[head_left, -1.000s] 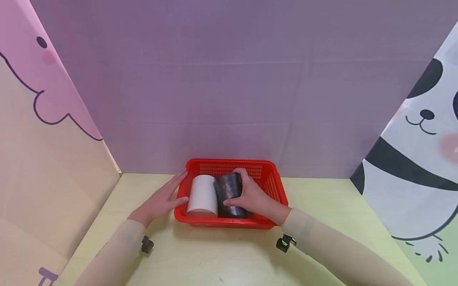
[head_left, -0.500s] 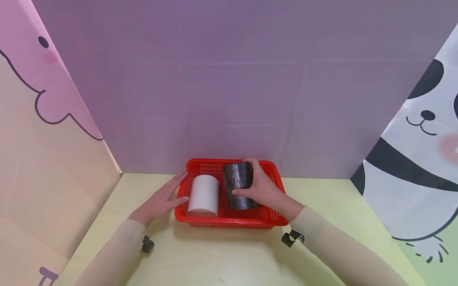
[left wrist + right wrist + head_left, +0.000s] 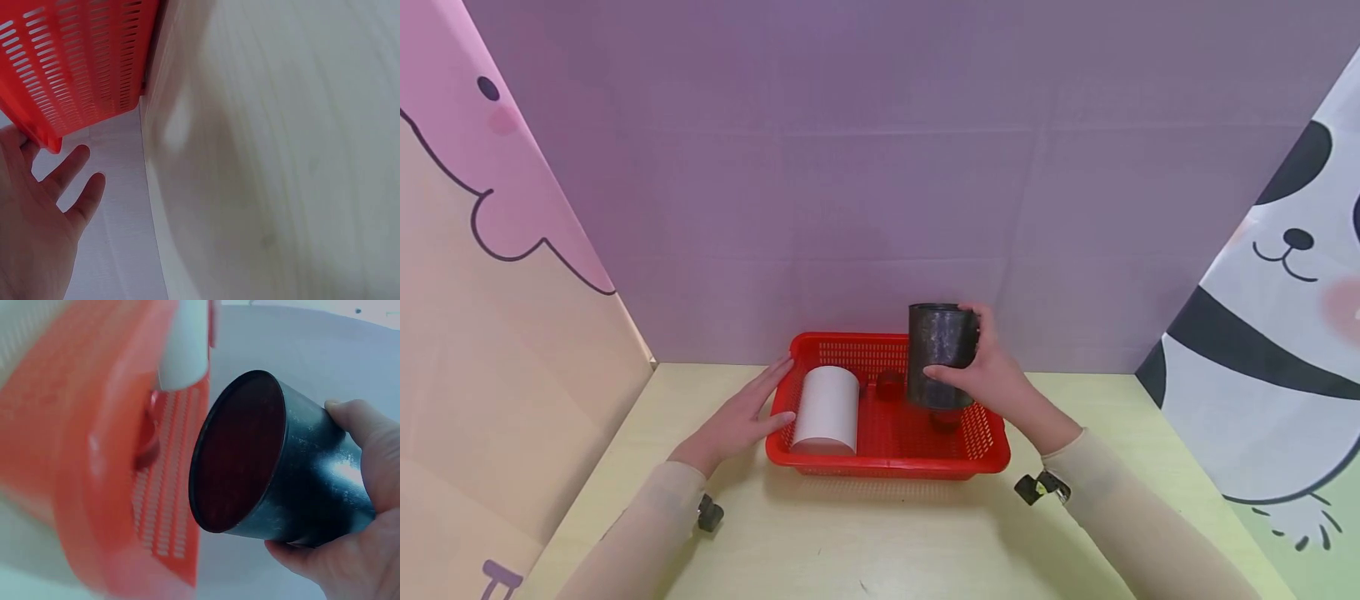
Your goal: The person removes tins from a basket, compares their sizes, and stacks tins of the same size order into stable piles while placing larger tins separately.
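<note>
The surface (image 3: 850, 533) is pale, with a wood-like grain, and meets a purple back wall (image 3: 880, 183). A panda print (image 3: 1273, 367) covers the right wall, a pink cartoon figure (image 3: 520, 200) the left. I record my right grip (image 3: 1000, 379) wrapped round a black can (image 3: 940, 354), raised over the right half of a red basket (image 3: 880, 463). My left grip (image 3: 737, 423), fingers spread, rests on its left rim. Inside, left, sits a white cylinder (image 3: 827, 408).

head: high, forward-down, farther | wrists: close, facing red basket (image 3: 880, 463) | basket shared
</note>
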A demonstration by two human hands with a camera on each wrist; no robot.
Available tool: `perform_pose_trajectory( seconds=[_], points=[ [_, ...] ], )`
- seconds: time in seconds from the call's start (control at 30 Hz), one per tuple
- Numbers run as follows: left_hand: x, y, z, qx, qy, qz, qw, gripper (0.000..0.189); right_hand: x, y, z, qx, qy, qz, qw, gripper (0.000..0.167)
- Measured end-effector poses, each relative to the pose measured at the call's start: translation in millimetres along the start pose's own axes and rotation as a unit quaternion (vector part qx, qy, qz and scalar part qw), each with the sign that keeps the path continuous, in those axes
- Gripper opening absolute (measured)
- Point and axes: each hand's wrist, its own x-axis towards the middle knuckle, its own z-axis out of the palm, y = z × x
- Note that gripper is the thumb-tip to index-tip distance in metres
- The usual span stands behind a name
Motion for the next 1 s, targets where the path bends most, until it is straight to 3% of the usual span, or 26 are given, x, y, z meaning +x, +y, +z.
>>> perform_pose_trajectory(
  seconds=[0.4, 1.0],
  points=[
    [-0.1, 0.5, -1.5, 0.02, 0.0, 0.001, 0.9998, 0.102, -3.0, 12.1, -46.4, 0.018, 0.072, -0.007, 0.9972, 0.114],
    [-1.5, 4.2, -0.6, 0.048, 0.006, 0.002, 0.9988, 0.101, -6.3, 46.2, -77.9, -0.011, 0.139, 0.009, 0.9901, 0.121]
  ],
)
